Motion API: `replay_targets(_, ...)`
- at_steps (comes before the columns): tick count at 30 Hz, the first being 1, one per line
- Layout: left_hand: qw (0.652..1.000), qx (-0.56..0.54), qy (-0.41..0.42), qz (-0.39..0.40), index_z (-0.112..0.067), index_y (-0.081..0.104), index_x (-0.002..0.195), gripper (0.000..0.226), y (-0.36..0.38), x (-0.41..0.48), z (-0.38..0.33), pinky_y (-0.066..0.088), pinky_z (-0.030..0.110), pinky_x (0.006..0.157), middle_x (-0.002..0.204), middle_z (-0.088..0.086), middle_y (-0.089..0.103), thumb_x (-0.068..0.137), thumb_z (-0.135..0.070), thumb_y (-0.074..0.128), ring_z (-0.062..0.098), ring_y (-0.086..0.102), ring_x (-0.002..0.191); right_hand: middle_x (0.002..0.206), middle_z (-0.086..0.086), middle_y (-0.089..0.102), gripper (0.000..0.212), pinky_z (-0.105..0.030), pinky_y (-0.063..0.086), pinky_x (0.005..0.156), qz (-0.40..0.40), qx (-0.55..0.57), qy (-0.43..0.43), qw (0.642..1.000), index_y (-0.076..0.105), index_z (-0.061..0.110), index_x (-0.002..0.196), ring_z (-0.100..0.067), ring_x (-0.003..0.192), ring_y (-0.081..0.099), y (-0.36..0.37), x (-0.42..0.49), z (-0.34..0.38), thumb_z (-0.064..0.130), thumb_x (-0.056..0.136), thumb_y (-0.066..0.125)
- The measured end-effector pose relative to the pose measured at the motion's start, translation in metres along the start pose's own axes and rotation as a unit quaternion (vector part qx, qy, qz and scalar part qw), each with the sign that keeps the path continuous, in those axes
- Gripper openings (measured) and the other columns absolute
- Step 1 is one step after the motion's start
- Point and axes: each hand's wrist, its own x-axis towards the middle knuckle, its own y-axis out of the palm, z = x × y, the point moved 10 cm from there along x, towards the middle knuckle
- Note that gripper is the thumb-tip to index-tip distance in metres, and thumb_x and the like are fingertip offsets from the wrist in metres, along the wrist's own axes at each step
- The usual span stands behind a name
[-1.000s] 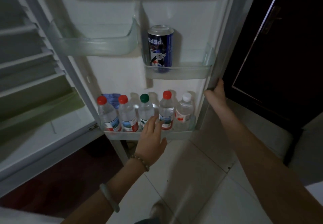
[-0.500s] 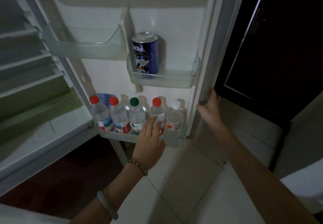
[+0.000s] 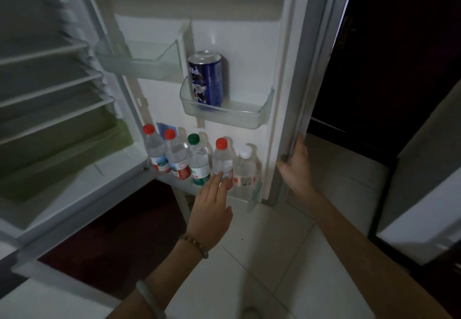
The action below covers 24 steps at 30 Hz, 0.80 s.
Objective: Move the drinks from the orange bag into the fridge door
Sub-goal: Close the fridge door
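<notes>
The fridge door [image 3: 282,74] stands open. Its bottom shelf [image 3: 240,195] holds several small water bottles with red, green and white caps. My left hand [image 3: 212,209] is open, its fingertips touching the lower part of the red-capped bottle [image 3: 222,160] fourth from the left. A white-capped bottle [image 3: 245,173] stands at the right end. A blue can [image 3: 206,78] sits in the middle door shelf [image 3: 237,116]. My right hand [image 3: 295,164] grips the door's outer edge. The orange bag is out of view.
The fridge interior [image 3: 50,109] with wire shelves lies to the left. An upper door shelf [image 3: 139,62] holds nothing. A dark doorway [image 3: 386,57] is on the right, with a pale cabinet [image 3: 424,181] beside it. White floor tiles [image 3: 274,256] spread below.
The view has shifted so the door shelves sit lower and further right. My left hand stays at the red-capped bottle; my right hand keeps hold of the door edge.
</notes>
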Motion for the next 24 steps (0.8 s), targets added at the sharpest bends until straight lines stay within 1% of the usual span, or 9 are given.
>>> replay_targets(7,1.000,0.007,0.003,0.024,0.001,0.035,0.136,0.073,-0.012,-0.074,-0.008,0.039,0.048,0.103,0.141,0.019,0.042,0.070,-0.015,0.064,0.032,0.038,0.131,0.156,-0.010,0.007,0.084,-0.024,0.013,0.108,0.068,-0.103,-0.071,0.990,0.002,0.011,0.147,-0.024,0.141,0.015,0.010,-0.087,0.020,0.008,0.085,0.059)
replay_targets(11,1.000,0.017,0.003,0.013,0.000,0.035,0.136,0.076,-0.025,-0.101,-0.017,0.036,0.048,0.105,0.140,0.018,0.042,0.069,-0.017,0.067,0.032,0.038,0.132,0.154,-0.012,0.016,0.079,-0.036,0.019,0.112,0.115,-0.224,-0.155,0.955,0.008,0.007,0.146,-0.028,0.139,0.017,0.017,-0.131,0.040,0.013,0.085,0.057)
replay_targets(13,1.000,0.011,-0.007,-0.004,-0.003,0.031,0.138,0.080,-0.037,-0.113,-0.019,0.029,0.047,0.108,0.142,0.017,0.040,0.070,-0.018,0.069,0.031,0.035,0.133,0.146,-0.015,0.029,0.072,-0.043,0.033,0.107,0.104,-0.289,-0.222,0.925,0.018,0.007,0.145,-0.029,0.130,0.027,0.015,-0.148,0.054,0.015,0.084,0.056)
replay_targets(14,1.000,0.010,-0.014,-0.014,-0.004,0.030,0.139,0.081,-0.042,-0.119,-0.018,0.025,0.046,0.109,0.143,0.016,0.039,0.070,-0.019,0.070,0.030,0.033,0.134,0.141,-0.017,0.036,0.068,-0.044,0.040,0.100,0.097,-0.303,-0.260,0.912,0.026,0.006,0.142,-0.029,0.124,0.032,0.013,-0.156,0.062,0.014,0.082,0.056)
replay_targets(16,0.999,0.009,-0.035,-0.038,-0.005,0.030,0.139,0.079,-0.055,-0.131,-0.016,0.020,0.045,0.110,0.144,0.016,0.038,0.074,-0.022,0.071,0.029,0.031,0.135,0.131,-0.018,0.044,0.059,-0.042,0.049,0.086,0.091,-0.302,-0.320,0.893,0.038,0.007,0.136,-0.028,0.114,0.037,0.010,-0.171,0.077,0.013,0.079,0.052)
replay_targets(17,0.998,0.008,-0.044,-0.047,-0.004,0.031,0.139,0.076,-0.059,-0.136,-0.014,0.021,0.044,0.111,0.144,0.016,0.038,0.076,-0.024,0.069,0.029,0.030,0.135,0.129,-0.017,0.045,0.056,-0.041,0.050,0.082,0.086,-0.296,-0.338,0.889,0.041,0.008,0.134,-0.028,0.111,0.039,0.008,-0.176,0.083,0.015,0.079,0.047)
replay_targets(19,0.996,0.014,-0.068,-0.060,-0.003,0.033,0.139,0.071,-0.067,-0.149,-0.012,0.024,0.044,0.112,0.144,0.015,0.037,0.079,-0.028,0.063,0.028,0.029,0.136,0.133,-0.015,0.040,0.055,-0.040,0.048,0.087,0.100,-0.273,-0.365,0.885,0.039,0.010,0.135,-0.031,0.115,0.042,0.009,-0.188,0.092,0.018,0.081,0.042)
replay_targets(21,0.993,0.020,-0.088,-0.069,-0.002,0.034,0.138,0.072,-0.074,-0.160,-0.013,0.023,0.042,0.112,0.144,0.016,0.038,0.078,-0.027,0.066,0.029,0.030,0.135,0.144,-0.017,0.031,0.061,-0.041,0.040,0.100,0.128,-0.259,-0.393,0.873,0.030,0.010,0.141,-0.032,0.126,0.035,0.016,-0.200,0.096,0.015,0.083,0.048)
replay_targets(24,0.988,0.039,-0.130,-0.074,0.000,0.035,0.137,0.072,-0.083,-0.177,-0.011,0.027,0.044,0.110,0.142,0.018,0.040,0.076,-0.022,0.068,0.031,0.033,0.134,0.152,-0.019,0.020,0.077,-0.040,0.020,0.111,0.174,-0.279,-0.461,0.824,0.018,0.008,0.145,-0.028,0.137,0.017,0.037,-0.220,0.105,0.009,0.079,0.059)
